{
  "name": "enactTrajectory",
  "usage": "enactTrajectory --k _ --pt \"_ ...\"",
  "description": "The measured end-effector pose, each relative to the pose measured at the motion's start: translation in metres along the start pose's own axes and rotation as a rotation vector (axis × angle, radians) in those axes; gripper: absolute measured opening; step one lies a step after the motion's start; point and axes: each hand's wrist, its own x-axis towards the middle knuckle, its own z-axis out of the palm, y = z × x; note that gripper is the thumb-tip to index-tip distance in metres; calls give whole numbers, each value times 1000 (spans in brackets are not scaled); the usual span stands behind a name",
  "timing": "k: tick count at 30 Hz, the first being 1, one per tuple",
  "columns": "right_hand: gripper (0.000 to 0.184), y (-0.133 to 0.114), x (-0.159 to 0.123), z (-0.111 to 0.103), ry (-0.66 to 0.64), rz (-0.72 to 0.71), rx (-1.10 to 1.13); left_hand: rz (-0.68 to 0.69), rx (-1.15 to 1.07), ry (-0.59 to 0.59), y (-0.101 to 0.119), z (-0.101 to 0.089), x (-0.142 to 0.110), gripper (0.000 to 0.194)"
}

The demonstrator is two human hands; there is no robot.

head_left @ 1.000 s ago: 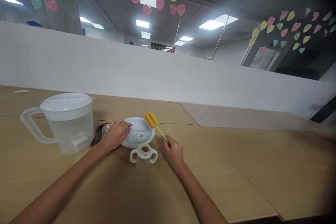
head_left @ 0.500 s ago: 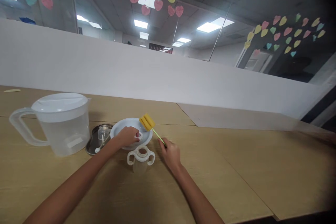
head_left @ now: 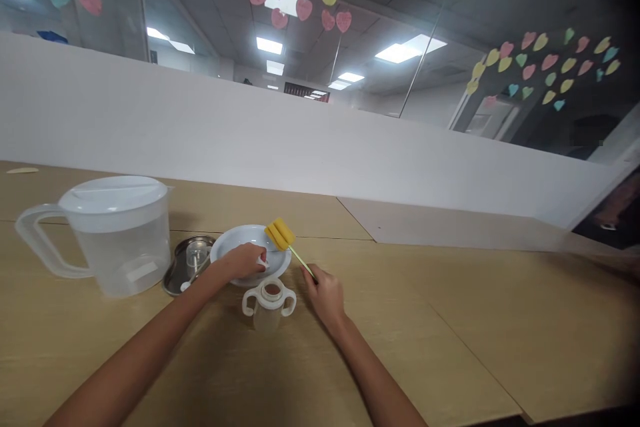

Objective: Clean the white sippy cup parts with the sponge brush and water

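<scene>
My left hand [head_left: 246, 260] reaches over the white bowl [head_left: 220, 247], fingers closed on a small white bottle part [head_left: 263, 262]. It looks like a ring or cap, but my fingers hide most of it. In my right hand [head_left: 326, 293] is a sponge bottle brush [head_left: 281, 233], gripped by its thin green handle. Its yellow sponge head is raised over the bowl's right rim. Between my forearms, just in front of the bowl, a two-handled baby bottle [head_left: 269, 307] stands upright with its top uncovered.
On the left stands a large lidded plastic pitcher [head_left: 123, 240]. Between it and the bowl, a metal tray [head_left: 175, 273] holds a small clear cup [head_left: 197, 255] and a white-tipped utensil [head_left: 187, 285]. A white low wall [head_left: 300, 147] runs behind the table [head_left: 400, 320].
The small white part in my left hand has turned, showing less of its round face. My right hand and the brush have barely moved.
</scene>
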Motion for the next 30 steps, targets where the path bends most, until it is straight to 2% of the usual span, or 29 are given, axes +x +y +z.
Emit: enactTrajectory --k 3,8,11,19,23,26,30 --pt "52 -1 0 0 -7 -3 -9 17 -27 -30 -1 -1 -1 28" --pt "52 -1 0 0 -5 7 -22 96 -61 -91 -13 -2 -3 59" --pt "51 0 0 1 -13 -3 -26 97 -73 -128 -20 -2 -3 70" --pt "49 2 -1 2 -21 -5 -30 48 -27 -76 -22 -2 0 88" --pt "50 2 -1 2 -24 -17 -42 19 22 -42 -25 -9 -1 87" --pt "50 2 -1 2 -11 -23 -38 8 -9 -9 -27 -21 -5 85" --pt "49 1 -1 2 6 -75 -5 35 -177 127 -25 -42 -13 64"
